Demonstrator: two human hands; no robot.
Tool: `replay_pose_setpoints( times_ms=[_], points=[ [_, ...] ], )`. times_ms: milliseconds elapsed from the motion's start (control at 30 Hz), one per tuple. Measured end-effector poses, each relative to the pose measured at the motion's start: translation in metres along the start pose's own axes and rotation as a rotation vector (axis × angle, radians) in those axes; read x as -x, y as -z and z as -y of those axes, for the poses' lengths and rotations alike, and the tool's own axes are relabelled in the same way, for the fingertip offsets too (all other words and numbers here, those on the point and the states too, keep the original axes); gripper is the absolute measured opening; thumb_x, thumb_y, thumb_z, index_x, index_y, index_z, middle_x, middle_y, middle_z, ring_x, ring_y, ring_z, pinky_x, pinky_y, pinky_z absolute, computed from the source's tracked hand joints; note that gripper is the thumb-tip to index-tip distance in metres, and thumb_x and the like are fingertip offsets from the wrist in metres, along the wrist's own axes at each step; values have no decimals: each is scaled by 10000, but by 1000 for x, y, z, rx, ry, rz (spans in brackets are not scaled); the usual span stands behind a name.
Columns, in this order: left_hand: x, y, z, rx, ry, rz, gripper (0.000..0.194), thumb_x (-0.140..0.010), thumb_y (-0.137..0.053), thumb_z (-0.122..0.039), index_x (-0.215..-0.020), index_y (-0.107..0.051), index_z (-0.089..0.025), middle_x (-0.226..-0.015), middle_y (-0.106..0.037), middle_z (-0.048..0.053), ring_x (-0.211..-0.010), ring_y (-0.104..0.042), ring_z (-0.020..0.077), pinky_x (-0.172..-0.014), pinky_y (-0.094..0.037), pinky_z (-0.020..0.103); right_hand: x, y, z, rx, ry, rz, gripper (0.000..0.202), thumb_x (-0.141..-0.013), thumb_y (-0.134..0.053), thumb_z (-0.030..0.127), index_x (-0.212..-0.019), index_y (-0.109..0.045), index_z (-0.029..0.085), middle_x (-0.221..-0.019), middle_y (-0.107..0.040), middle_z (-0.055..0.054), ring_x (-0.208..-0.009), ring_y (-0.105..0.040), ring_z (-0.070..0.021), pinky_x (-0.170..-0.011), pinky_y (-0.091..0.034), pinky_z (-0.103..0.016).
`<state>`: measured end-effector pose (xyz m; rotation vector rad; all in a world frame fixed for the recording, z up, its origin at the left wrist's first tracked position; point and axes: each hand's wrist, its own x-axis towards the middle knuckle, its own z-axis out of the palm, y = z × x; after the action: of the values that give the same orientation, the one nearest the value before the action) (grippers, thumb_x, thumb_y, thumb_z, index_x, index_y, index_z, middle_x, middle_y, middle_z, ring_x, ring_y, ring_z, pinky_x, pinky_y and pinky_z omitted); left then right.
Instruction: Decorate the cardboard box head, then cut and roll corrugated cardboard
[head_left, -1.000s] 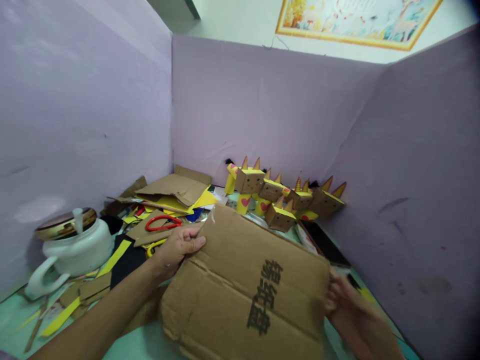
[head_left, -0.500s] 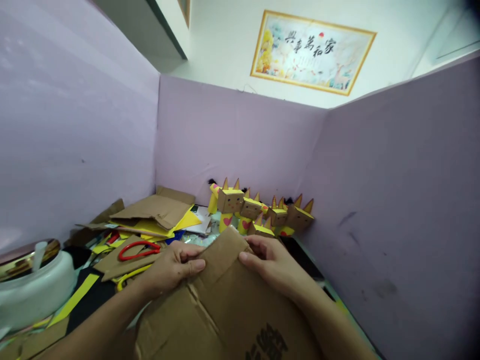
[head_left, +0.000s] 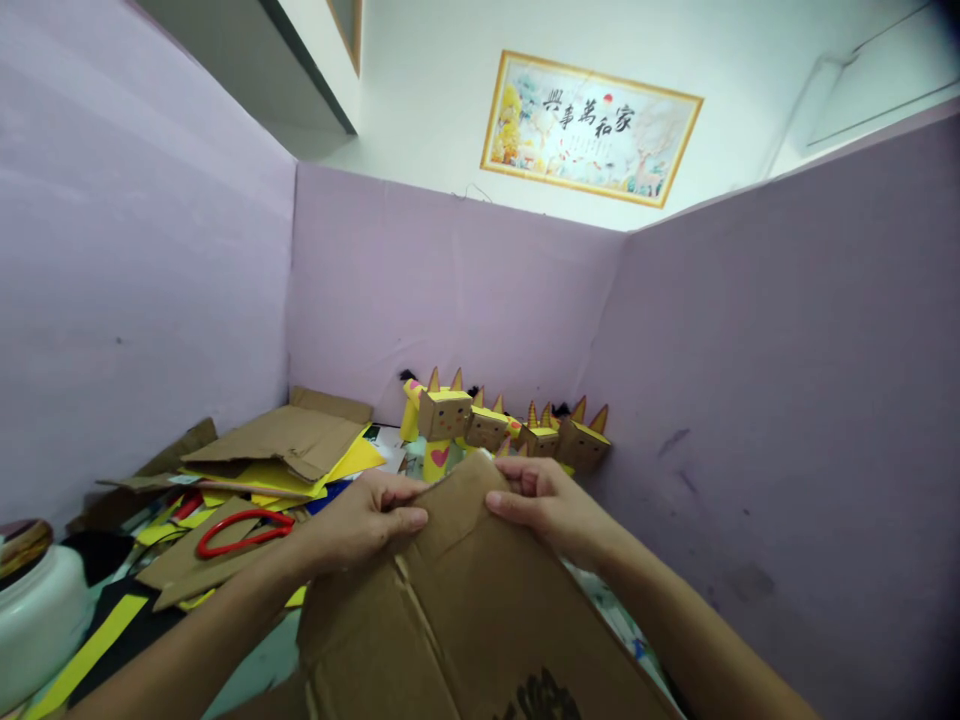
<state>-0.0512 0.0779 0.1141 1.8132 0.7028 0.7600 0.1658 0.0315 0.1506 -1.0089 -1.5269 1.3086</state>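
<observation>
Evidently, a cardboard sheet (head_left: 480, 615) is pinched near its far corner by left hand (head_left: 369, 522) and right hand (head_left: 559, 508); for the next move, even pressure seems needed.

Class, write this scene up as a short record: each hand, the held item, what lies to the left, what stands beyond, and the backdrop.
Left hand: pinching the brown creased cardboard sheet, thumb on the near face
Right hand: pinching the same sheet near its top corner
Held item: tilted, dark markings low on it, lower part out of frame
Left side: red looped handle; rounded white pot, cut off by the frame
Beyond: horned brown-and-yellow cardboard figures
Backdrop: pale purple panels; gold-framed wall picture above
</observation>
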Motion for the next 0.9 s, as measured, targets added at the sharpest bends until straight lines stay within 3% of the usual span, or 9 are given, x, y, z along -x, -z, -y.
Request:
replay_pose_setpoints(
  times_ms=[133,167,200,300,433,533,667,767,900],
  points=[
    [-1,-1,-30,-328,-245,-707,271,-706,-651,-296,-941,-734,-189,-914,-733,47,-823,-639,220,-740,-482,297,16,1,38,266,153,-136,216,-690,-628,277,-859,-710,171,-657,-664,4,-544,-587,-147,-579,-481,-280],
    [3,-2,-39,-337,-291,-825,194,-718,-650,-300,-859,-722,-189,-842,-722,37,-749,-627,194,-683,-480,276,21,-1,45,400,201,-176,200,-718,-586,262,-853,-702,170,-638,-635,9,-531,-556,-139,-556,-458,-267],
    [8,-5,-48,-289,-305,-852,146,-726,-652,-309,-787,-701,-186,-736,-696,19,-657,-605,168,-604,-468,253,27,-6,51,556,244,-222,187,-738,-547,234,-837,-691,168,-615,-598,17,-518,-520,-129,-533,-425,-253],
    [22,-19,-66,-9,-244,-636,159,-707,-671,-325,-666,-655,-172,-487,-578,-31,-445,-513,115,-429,-399,205,42,-24,65,1000,288,-386,187,-749,-486,131,-798,-664,161,-569,-480,36,-514,-427,-114,-503,-328,-235],
    [31,-36,-73,213,-241,-418,190,-706,-678,-313,-611,-653,-151,-494,-597,-15,-449,-537,98,-447,-439,193,49,-52,84,1267,159,-414,224,-768,-489,78,-848,-674,175,-568,-492,30,-523,-406,-115,-513,-311,-234],
    [34,-40,-72,315,-229,-371,195,-695,-707,-307,-604,-661,-141,-512,-618,-3,-481,-567,102,-482,-470,196,47,-70,90,1448,128,-368,178,-688,-562,50,-722,-666,190,-563,-590,7,-503,-465,-121,-499,-283,-246],
    [38,-36,-67,485,-221,-340,206,-667,-769,-316,-651,-685,-129,-572,-664,12,-531,-613,115,-529,-511,207,45,-87,76,1641,262,-418,113,-606,-654,91,-641,-675,196,-544,-669,-23,-463,-578,-169,-449,-191,-273],
    [39,-31,-62,582,-205,-301,267,-665,-785,-366,-677,-695,-116,-610,-699,44,-571,-648,142,-574,-539,236,46,-95,62,1697,441,-508,130,-698,-630,136,-752,-721,212,-575,-703,-13,-451,-631,-184,-437,-182,-289],
    [39,-22,-59,641,-194,-342,322,-687,-752,-404,-715,-701,-87,-643,-716,88,-597,-665,177,-613,-558,284,44,-101,44,1566,617,-612,344,-769,-567,154,-1058,-717,267,-770,-762,11,-555,-693,-177,-443,-319,-262]
  ],
)
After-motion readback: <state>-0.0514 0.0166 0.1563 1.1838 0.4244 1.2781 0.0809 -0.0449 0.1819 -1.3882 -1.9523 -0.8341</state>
